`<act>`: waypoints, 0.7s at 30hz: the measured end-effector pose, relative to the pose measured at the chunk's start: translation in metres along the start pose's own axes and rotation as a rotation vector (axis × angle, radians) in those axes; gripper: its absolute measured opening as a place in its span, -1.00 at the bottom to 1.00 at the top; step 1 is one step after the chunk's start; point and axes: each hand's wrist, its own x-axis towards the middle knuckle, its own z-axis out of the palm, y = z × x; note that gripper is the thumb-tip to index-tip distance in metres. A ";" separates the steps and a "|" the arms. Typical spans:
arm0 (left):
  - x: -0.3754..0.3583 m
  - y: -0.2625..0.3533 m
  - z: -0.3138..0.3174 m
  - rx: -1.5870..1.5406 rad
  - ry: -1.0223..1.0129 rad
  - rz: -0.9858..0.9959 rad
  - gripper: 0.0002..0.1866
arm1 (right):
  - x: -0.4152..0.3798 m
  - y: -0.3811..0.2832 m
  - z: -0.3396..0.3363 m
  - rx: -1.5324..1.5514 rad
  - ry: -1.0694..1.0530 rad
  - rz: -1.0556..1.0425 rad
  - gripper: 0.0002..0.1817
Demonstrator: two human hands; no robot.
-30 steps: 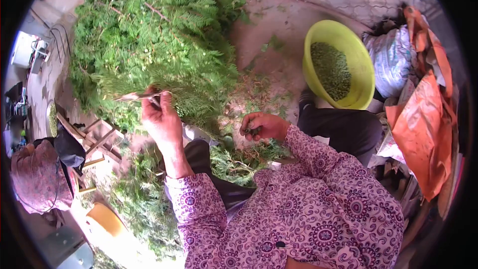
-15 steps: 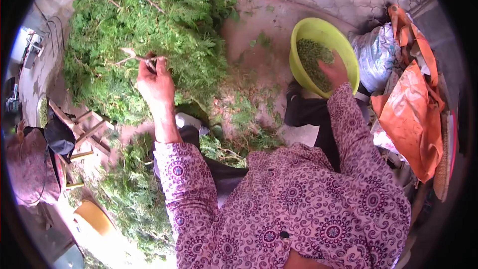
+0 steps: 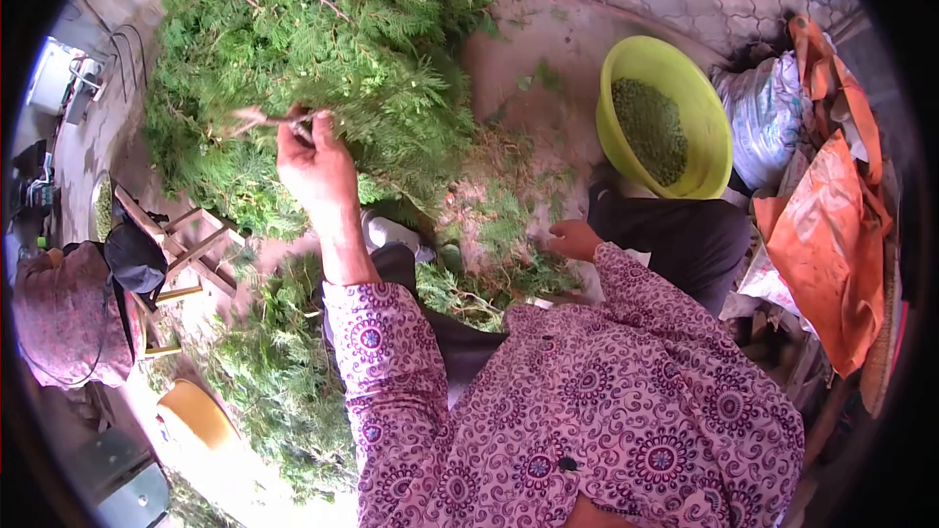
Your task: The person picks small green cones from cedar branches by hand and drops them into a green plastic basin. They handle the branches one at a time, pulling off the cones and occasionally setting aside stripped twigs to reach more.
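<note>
My left hand [image 3: 318,171] is closed around a thin bare twig [image 3: 256,119], held up in front of a big heap of green leafy branches [image 3: 323,59]. The twig's end is smeared by motion, and foliage behind it hides how far it runs. Over my lap, my right hand [image 3: 575,239] is away from the bowl, with its fingers loosely extended to the left and nothing visible in them. A yellow-green plastic bowl [image 3: 719,127] stands tilted by my knee. Small green seed-like pieces [image 3: 648,127] lie inside it.
A white woven sack [image 3: 768,117] and an orange bag [image 3: 822,244] crowd the right side. Loose branches [image 3: 284,362] cover the floor at lower left. Another person [image 3: 73,313] is at far left, near a wooden stool [image 3: 191,244] and a yellow basin [image 3: 196,420].
My right hand has left the bowl and come back over my lap. My left hand still grips the twig, which is now blurred. The view has shifted slightly.
</note>
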 end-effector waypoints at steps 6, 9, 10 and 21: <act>0.003 -0.013 -0.012 -0.139 0.102 -0.066 -0.73 | 0.023 0.003 -0.008 -0.123 -0.045 -0.016 -0.54; -0.001 -0.009 -0.016 -0.253 0.120 -0.023 -0.73 | 0.035 -0.006 0.006 -0.142 -0.128 -0.045 -0.55; -0.004 -0.004 -0.021 -0.213 0.128 -0.050 -0.73 | 0.038 -0.016 0.011 -0.181 -0.184 -0.019 -0.54; -0.001 0.003 -0.042 0.162 0.348 -0.180 -0.74 | 0.083 -0.110 0.136 -0.135 -0.660 -0.246 -0.43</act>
